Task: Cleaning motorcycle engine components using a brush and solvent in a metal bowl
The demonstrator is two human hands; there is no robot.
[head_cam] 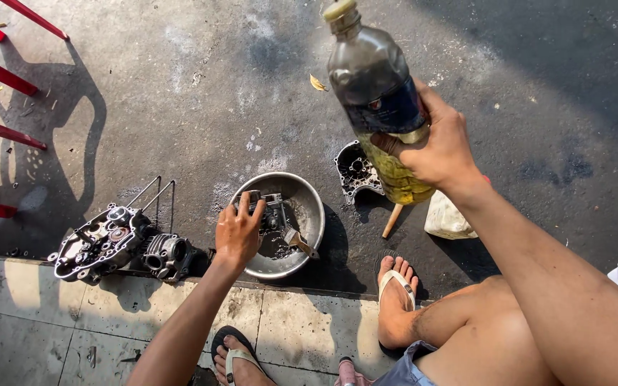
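Plastic bottle (pixel 380 100), grimy, dark label band, yellowish liquid in its lower part, cap on. Held upright, slightly tilted, upper centre-right of frame. Metal bowl (pixel 309 207), dented, centre frame on dark ground, holds a greasy engine part (pixel 270 207) and a paintbrush (pixel 300 241).

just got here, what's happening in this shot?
A person sits at a curb over oily pavement. The right hand holds up a grimy clear plastic bottle, capped, with yellowish liquid in its lower part. The left hand rests on a dark metal engine part in a round dented metal basin, beside a small paintbrush. A grey engine crankcase half lies to the left, another cover behind the basin.
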